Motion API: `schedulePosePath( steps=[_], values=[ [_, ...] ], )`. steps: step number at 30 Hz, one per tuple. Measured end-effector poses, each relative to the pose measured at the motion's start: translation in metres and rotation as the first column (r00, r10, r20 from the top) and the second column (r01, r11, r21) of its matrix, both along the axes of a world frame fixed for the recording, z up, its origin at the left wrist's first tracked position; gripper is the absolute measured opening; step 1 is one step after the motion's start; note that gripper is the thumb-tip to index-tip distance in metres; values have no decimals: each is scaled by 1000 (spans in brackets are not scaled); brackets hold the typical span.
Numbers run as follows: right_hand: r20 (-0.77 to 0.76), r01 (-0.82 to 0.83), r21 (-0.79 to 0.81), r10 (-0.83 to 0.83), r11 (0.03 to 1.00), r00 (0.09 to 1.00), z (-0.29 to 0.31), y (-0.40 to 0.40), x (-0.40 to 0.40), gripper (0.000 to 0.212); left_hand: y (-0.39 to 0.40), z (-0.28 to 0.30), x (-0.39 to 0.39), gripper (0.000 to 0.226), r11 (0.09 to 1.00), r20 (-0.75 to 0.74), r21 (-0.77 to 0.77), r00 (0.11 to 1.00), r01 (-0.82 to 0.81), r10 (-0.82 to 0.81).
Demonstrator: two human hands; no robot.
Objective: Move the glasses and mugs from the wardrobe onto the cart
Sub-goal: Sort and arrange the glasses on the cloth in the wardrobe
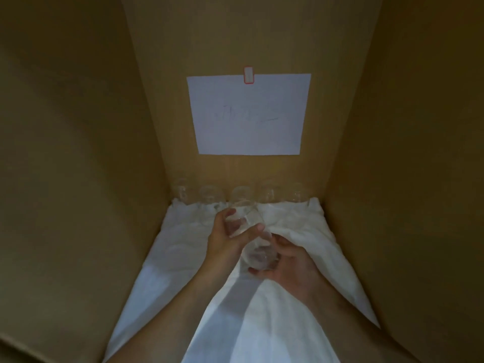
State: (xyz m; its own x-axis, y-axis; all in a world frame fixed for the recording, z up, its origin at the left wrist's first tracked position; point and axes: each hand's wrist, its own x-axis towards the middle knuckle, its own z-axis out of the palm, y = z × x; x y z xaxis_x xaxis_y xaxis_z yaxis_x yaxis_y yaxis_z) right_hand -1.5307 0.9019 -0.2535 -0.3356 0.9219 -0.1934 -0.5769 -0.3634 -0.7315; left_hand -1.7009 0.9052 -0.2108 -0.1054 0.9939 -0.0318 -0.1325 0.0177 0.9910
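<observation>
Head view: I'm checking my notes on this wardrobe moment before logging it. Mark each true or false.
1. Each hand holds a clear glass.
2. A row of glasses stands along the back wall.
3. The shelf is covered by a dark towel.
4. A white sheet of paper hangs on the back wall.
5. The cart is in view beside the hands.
1. True: the left hand grips one clear glass, and the right hand grips another glass.
2. True: a row of glasses stands there.
3. False: a white cloth covers it.
4. True: the paper is held by a red-edged clip.
5. False: no cart shows.
</observation>
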Motion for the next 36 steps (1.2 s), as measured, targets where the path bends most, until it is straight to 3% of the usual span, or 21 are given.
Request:
schedulePosePath(
  steps=[3, 5, 7, 9, 12, 14, 18, 20, 23, 29, 36],
  values=[
    [-37, 25, -11, -26, 1000, 999, 1, 3, -10, 28, -6, -8, -22, 83, 999, -84, -18, 996, -44, 42],
    [45, 56, -25, -55, 998, 997, 6, 8, -19, 41, -8, -17, -39, 94, 994, -164, -36, 982, -105, 98],
    [236, 92, 8, -91, 996, 967, 16, 14, -31, 55, -10, -27, -56, 94, 986, -285, -44, 948, -163, 144],
    [484, 97, 132, -149, 987, 862, 27, 24, -47, 49, -12, -39, -74, 92, 978, -509, -27, 845, -207, 165],
    [726, 3, 392, -312, 920, 613, 39, 46, -69, 48, -18, -56, -96, 93, 984, -838, 21, 534, -178, 114],
    [799, -157, 511, -400, 845, 449, 46, 59, -88, 60, -21, -68, -105, 89, 992, -914, 12, 401, -122, 60],
    [848, -490, 526, -473, 696, 239, 56, 81, -126, 81, -22, -86, -117, 77, 992, -967, 5, 252, -123, 36],
    [836, -578, 517, -515, 631, 186, 57, 91, -142, 83, -23, -93, -122, 74, 992, -975, -20, 222, -124, 8],
    [805, -658, 525, -566, 540, 177, 54, 104, -162, 82, -21, -103, -128, 69, 996, -978, -32, 207, -81, -15],
    [843, -748, 400, -533, 530, 73, 48, 126, -197, 85, -9, -112, -136, 63, 999, -981, 31, 190, -34, 37],
    [835, -783, 366, -550, 503, 36, 42, 133, -212, 85, 4, -122, -138, 62, 1000, -974, 7, 227, 6, 6]
  ],
)
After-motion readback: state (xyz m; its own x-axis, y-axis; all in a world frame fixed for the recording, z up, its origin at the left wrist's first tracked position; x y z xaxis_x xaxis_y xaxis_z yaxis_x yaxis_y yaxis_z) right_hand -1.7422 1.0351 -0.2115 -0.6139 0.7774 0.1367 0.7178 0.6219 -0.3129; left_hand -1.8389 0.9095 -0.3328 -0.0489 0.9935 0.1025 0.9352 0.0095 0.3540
